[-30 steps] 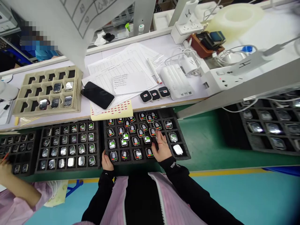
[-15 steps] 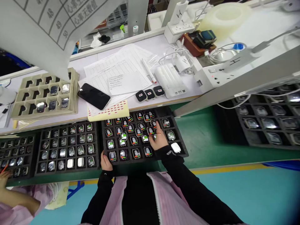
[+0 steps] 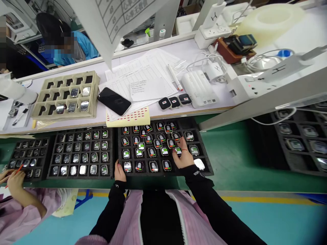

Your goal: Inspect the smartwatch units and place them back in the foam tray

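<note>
Head view: right hand [image 3: 182, 156] over black foam tray [image 3: 145, 166], fingers [image 3: 178, 144] spread wide among screen-up smartwatches [image 3: 165, 151], long axes pointing away from body, slightly tilted. Watches beneath fingers partly hidden; any hold impossible to tell. Left hand [image 3: 119, 172] at tray's front edge, fingers close together, nothing visibly held.

White bench and green shelf in work place

On the white bench [image 3: 190, 47] lie a beige tray [image 3: 95, 98] with watches [image 3: 74, 92], a black phone [image 3: 114, 101] and papers [image 3: 150, 68]; on lower green shelf [image 3: 224, 153] sit black foam trays [image 3: 81, 177].
</note>
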Tool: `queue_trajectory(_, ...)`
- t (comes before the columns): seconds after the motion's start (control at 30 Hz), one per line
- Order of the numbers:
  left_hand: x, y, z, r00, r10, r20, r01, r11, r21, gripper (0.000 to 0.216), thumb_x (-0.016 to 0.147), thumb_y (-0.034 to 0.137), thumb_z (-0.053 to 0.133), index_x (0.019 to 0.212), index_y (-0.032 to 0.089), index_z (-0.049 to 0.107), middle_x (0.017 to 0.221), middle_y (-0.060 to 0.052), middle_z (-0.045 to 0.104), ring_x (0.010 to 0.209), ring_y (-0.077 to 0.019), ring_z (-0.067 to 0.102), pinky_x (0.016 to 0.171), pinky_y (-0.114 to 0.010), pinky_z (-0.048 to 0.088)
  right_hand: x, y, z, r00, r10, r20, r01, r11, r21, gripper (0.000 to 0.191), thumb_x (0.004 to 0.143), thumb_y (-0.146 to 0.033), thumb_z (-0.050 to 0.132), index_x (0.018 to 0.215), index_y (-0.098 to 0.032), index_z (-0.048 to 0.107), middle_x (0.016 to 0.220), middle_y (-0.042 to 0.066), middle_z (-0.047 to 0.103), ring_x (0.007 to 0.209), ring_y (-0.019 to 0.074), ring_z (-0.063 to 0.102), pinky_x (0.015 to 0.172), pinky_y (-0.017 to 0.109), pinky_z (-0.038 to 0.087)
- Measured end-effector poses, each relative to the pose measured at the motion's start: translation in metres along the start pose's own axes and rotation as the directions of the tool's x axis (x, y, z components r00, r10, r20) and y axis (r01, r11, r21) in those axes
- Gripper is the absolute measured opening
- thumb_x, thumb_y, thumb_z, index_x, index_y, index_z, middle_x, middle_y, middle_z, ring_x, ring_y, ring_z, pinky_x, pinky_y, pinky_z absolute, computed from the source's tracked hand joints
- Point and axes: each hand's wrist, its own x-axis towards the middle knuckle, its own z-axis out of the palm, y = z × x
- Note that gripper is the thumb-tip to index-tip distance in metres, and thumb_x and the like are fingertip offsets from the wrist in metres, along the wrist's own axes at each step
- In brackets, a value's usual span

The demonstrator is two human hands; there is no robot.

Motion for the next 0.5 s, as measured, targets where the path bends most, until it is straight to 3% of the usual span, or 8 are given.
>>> queue_trajectory(0.1, 0.008, 0.01, -0.003, 1.0, 0.019, 0.023, -0.019, 1.0, 0.018, 0.052, 0.095, 0.043, 0.032, 0.138, 0.014, 0.042, 0.139, -0.017, 0.048, 0.13, -0.025, 0.044, 0.111, -0.039, 0.035, -0.004, -0.003, -0.001, 0.999, -0.035, -0.011, 0.034, 0.999, -0.028, 0.074, 0.087, -0.027, 0.046, 0.152, -0.011, 0.014, 0.136, 0.019, 0.051, 0.122, 0.033, 0.052, 0.096, 0.049, 0.05)
queue_trajectory(0.17, 0.016, 0.025, -0.002, 0.989, 0.134, 0.066, -0.138, 0.989, 0.059, 0.054, 0.095, 0.042, 0.034, 0.142, 0.015, 0.038, 0.142, -0.017, 0.042, 0.133, -0.0257, 0.04, 0.113, -0.042, 0.033, -0.007, -0.007, 0.0, 0.998, -0.058, 0.008, 0.058, 0.998, -0.019, 0.073, 0.088, -0.026, 0.045, 0.152, -0.012, 0.013, 0.14, 0.018, 0.047, 0.126, 0.0324, 0.048, 0.1, 0.05, 0.047)
queue_trajectory(0.27, 0.03, 0.055, 0.004, 0.95, 0.282, 0.136, -0.303, 0.937, 0.173, 0.052, 0.094, 0.043, 0.036, 0.14, 0.019, 0.043, 0.144, -0.017, 0.035, 0.132, -0.0303, 0.04, 0.109, -0.048, 0.037, -0.013, -0.015, 0.0, 0.995, -0.093, 0.03, 0.093, 0.996, -0.003, 0.07, 0.089, -0.025, 0.044, 0.152, -0.013, 0.015, 0.143, 0.017, 0.044, 0.13, 0.0322, 0.044, 0.103, 0.052, 0.044)
queue_trajectory(0.4, 0.044, 0.083, 0.016, 0.952, 0.225, 0.208, -0.28, 0.914, 0.292, 0.052, 0.091, 0.049, 0.042, 0.138, 0.025, 0.049, 0.153, -0.016, 0.022, 0.132, -0.0407, 0.038, 0.101, -0.055, 0.042, -0.021, -0.026, -0.004, 0.99, -0.136, 0.032, 0.136, 0.991, 0.012, 0.067, 0.091, -0.023, 0.042, 0.151, -0.012, 0.016, 0.144, 0.018, 0.042, 0.132, 0.0315, 0.041, 0.105, 0.052, 0.042)
queue_trajectory(0.5, 0.047, 0.088, 0.02, 0.959, 0.206, 0.194, -0.253, 0.931, 0.263, 0.053, 0.088, 0.051, 0.048, 0.134, 0.026, 0.053, 0.155, -0.013, 0.021, 0.134, -0.0425, 0.035, 0.103, -0.056, 0.039, -0.026, -0.03, -0.008, 0.987, -0.158, 0.033, 0.158, 0.987, 0.021, 0.065, 0.092, -0.022, 0.041, 0.152, -0.014, 0.016, 0.146, 0.017, 0.04, 0.133, 0.031, 0.04, 0.106, 0.053, 0.041)
